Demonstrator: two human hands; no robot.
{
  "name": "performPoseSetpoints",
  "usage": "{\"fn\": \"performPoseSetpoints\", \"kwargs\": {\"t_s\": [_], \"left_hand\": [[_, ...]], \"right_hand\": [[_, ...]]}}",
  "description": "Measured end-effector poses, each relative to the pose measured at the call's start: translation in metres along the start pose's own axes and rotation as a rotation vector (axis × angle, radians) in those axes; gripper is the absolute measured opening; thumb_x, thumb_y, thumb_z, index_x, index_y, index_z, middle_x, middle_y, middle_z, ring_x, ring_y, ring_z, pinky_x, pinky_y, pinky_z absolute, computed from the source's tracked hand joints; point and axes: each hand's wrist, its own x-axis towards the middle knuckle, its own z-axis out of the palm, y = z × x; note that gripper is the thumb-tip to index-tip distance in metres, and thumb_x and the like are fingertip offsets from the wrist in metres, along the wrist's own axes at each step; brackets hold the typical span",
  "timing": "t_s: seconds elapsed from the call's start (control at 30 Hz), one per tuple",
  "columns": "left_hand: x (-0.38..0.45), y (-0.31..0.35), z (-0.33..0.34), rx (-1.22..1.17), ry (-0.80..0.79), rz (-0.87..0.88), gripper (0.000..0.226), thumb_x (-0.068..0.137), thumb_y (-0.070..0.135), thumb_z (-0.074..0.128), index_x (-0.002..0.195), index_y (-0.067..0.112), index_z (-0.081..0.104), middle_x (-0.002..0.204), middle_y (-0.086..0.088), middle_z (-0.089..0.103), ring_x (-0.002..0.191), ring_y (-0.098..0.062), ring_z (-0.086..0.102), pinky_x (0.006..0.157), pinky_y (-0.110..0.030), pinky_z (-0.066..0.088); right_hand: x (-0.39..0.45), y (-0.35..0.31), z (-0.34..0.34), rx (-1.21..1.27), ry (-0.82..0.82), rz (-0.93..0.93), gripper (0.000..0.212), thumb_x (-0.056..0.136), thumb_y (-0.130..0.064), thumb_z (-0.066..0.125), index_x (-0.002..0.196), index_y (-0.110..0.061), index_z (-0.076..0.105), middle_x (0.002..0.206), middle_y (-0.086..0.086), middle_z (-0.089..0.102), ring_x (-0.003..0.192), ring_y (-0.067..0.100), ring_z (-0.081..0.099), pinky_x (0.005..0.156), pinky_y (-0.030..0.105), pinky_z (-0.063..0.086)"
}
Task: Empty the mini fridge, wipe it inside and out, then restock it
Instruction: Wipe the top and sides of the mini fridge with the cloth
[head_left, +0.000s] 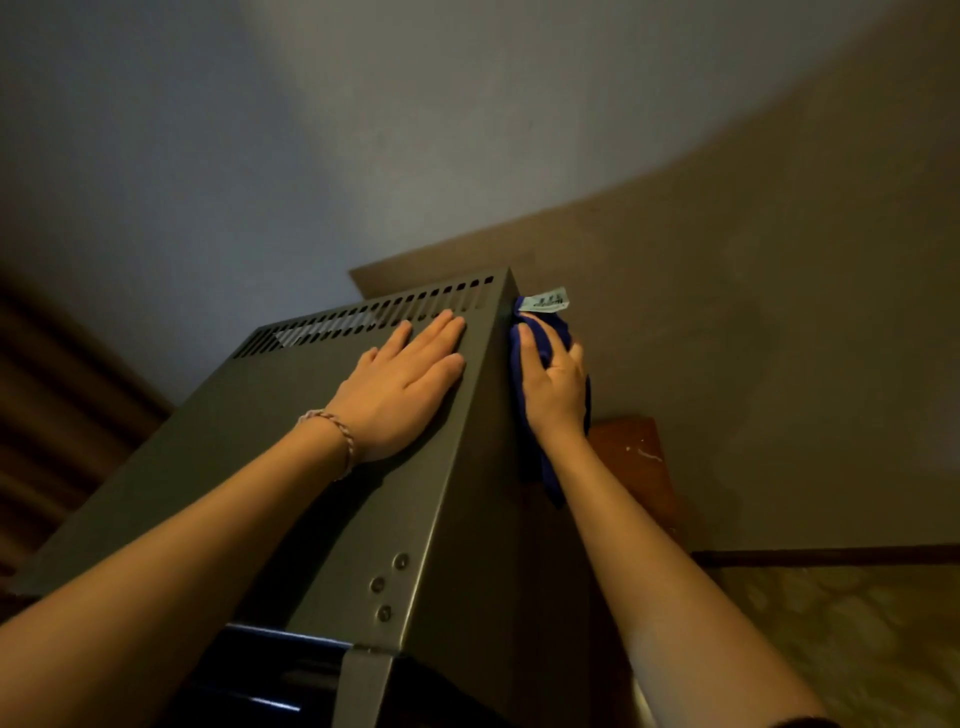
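Observation:
The mini fridge is a dark grey metal box seen from above, with a row of vent slots along its far top edge. My left hand lies flat on the top, fingers together, a braided bracelet on the wrist. My right hand presses a blue cloth against the fridge's right side near the far top corner. A pale label on the cloth sticks out above my fingers. The fridge's glossy dark door edge shows at the bottom.
A wall stands close to the right of the fridge, leaving a narrow gap. A reddish-brown wooden surface sits low in that gap. Patterned floor lies at the lower right. Brown slatted wood is at the left.

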Motion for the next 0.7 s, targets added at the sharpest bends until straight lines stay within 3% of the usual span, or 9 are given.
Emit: {"fn": "performPoseSetpoints", "kwargs": {"t_s": [0.2,0.3,0.5,0.6,0.7], "left_hand": [[-0.002,-0.001,0.001,0.002,0.012,0.009,0.049,0.106,0.047,0.016,0.153,0.045,0.004,0.16,0.027,-0.003,0.151,-0.009,-0.007,0.121,-0.041,-0.002],[-0.003,0.001,0.001,0.007,0.014,0.006,0.049,0.106,0.047,0.016,0.154,0.044,0.005,0.161,0.025,-0.002,0.151,-0.01,-0.005,0.121,-0.041,-0.001],[-0.006,0.004,0.002,-0.002,0.025,-0.006,0.05,0.106,0.047,0.017,0.155,0.041,0.007,0.162,0.022,0.0,0.151,-0.012,-0.004,0.123,-0.044,0.001],[-0.006,0.005,0.001,0.008,0.028,-0.01,0.051,0.106,0.047,0.016,0.156,0.039,0.007,0.163,0.02,0.0,0.152,-0.014,-0.003,0.123,-0.045,0.002],[-0.006,0.006,0.001,0.013,0.022,-0.007,0.052,0.106,0.047,0.016,0.157,0.037,0.007,0.164,0.017,0.0,0.152,-0.017,-0.003,0.123,-0.046,0.002]], "right_hand": [[-0.015,0.05,-0.002,0.007,0.002,0.148,0.045,0.101,-0.052,0.042,0.139,-0.03,0.055,0.145,0.011,0.039,0.132,0.031,0.043,0.094,0.032,0.035],[-0.049,0.09,-0.007,0.027,0.027,0.266,0.043,0.101,-0.046,0.048,0.135,-0.023,0.059,0.135,0.012,0.046,0.125,0.035,0.049,0.098,0.04,0.04],[-0.13,0.122,-0.022,0.027,0.002,0.392,0.04,0.102,-0.041,0.05,0.138,-0.026,0.056,0.138,0.01,0.042,0.126,0.034,0.046,0.104,0.045,0.039],[-0.158,0.105,-0.025,0.009,-0.035,0.381,0.043,0.099,-0.05,0.047,0.138,-0.033,0.054,0.137,0.005,0.038,0.129,0.03,0.042,0.107,0.048,0.037],[-0.19,0.069,-0.032,0.014,-0.091,0.364,0.06,0.087,-0.077,0.04,0.138,-0.045,0.046,0.135,-0.003,0.03,0.133,0.021,0.034,0.112,0.049,0.03]]}}
